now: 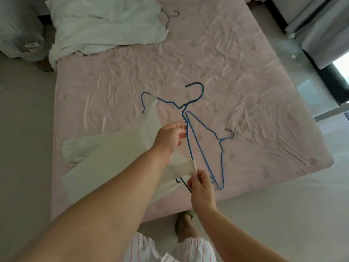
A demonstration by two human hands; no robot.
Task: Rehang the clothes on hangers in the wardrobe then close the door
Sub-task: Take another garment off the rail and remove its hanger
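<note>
A blue wire hanger point(189, 142) is held over the pink bed, its hook pointing away from me. A pale, thin garment point(105, 154) hangs on it by two straps, one at the far shoulder and one near my right hand. My left hand point(171, 138) grips the hanger's upper bar. My right hand point(201, 181) pinches the near end where the strap wraps the wire. A second blue hanger point(209, 142) lies flat on the bed just to the right. The wardrobe is not in view.
A pile of white clothes point(105, 29) with a dark hanger hook point(171, 16) lies at the bed's far left corner. The pink bed sheet point(236, 72) is wrinkled. A dark hanger piece point(184, 184) shows under the garment. Curtains point(321, 29) hang at the right.
</note>
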